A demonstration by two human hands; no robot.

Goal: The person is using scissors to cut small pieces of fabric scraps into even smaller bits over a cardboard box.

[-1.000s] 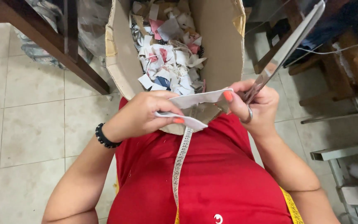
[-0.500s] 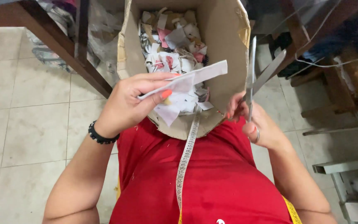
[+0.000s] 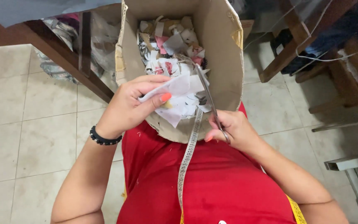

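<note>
My left hand (image 3: 131,105) pinches a white strip of fabric (image 3: 175,87) over the open cardboard box (image 3: 228,66). My right hand (image 3: 233,130) grips a pair of scissors (image 3: 210,101), whose blades point up and away into the box, touching the strip's right end. Inside the box lies a heap of white, pink and dark fabric scraps (image 3: 168,54). A measuring tape (image 3: 187,157) hangs down over my red shirt, from the box's near rim toward my lap. On my left wrist sits a black bead bracelet (image 3: 102,139).
A dark wooden table leg and frame (image 3: 69,62) slant at the upper left, with bundled cloth under it. Wooden furniture legs (image 3: 289,49) and a white cable stand at the upper right. Metal frame parts (image 3: 353,166) lie at the right edge. Pale floor tiles (image 3: 30,124) cover the left.
Both hands have come down over the box. The scissors swung from pointing up-right to lying against the strip's right end. The strip now sits lower, inside the box opening.
</note>
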